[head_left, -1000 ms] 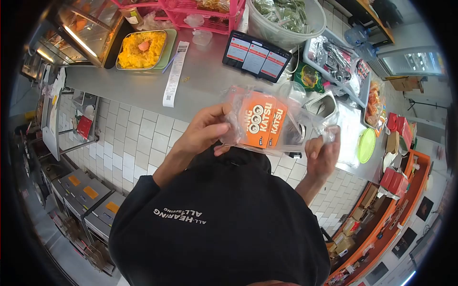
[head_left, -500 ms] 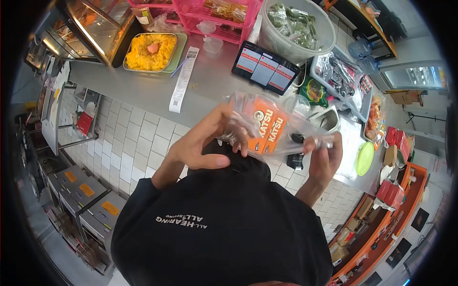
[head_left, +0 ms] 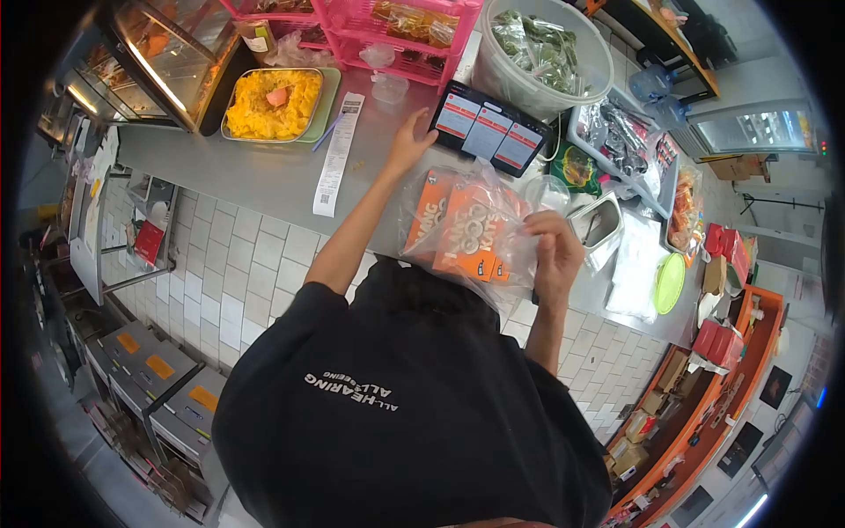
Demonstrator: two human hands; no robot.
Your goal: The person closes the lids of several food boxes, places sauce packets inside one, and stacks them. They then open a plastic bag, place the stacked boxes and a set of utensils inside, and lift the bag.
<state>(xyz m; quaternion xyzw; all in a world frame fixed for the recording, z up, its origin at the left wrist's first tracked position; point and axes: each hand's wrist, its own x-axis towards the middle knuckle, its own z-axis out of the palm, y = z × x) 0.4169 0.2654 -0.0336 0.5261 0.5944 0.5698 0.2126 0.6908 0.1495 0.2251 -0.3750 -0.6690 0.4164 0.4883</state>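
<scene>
My right hand (head_left: 549, 251) grips the top of a clear plastic bag (head_left: 471, 231) that holds two orange boxes printed "KING KATSU". The bag hangs in front of my chest, just over the steel counter's (head_left: 264, 172) front edge. My left hand (head_left: 412, 139) is stretched forward with fingers apart, reaching over the counter to the left edge of a black tablet (head_left: 486, 128) showing three order tickets. It holds nothing.
A long receipt (head_left: 334, 158) lies on the counter beside a tray of yellow rice (head_left: 271, 104). Pink baskets (head_left: 387, 26) and a tub of greens (head_left: 537, 48) stand at the back. A steel container (head_left: 596, 220), a foil packet tray (head_left: 620, 132) and a green lid (head_left: 669, 282) sit right.
My left hand let go of the bag and reached forward to the tablet. My right hand now holds the bag alone, lower and closer to my chest.
</scene>
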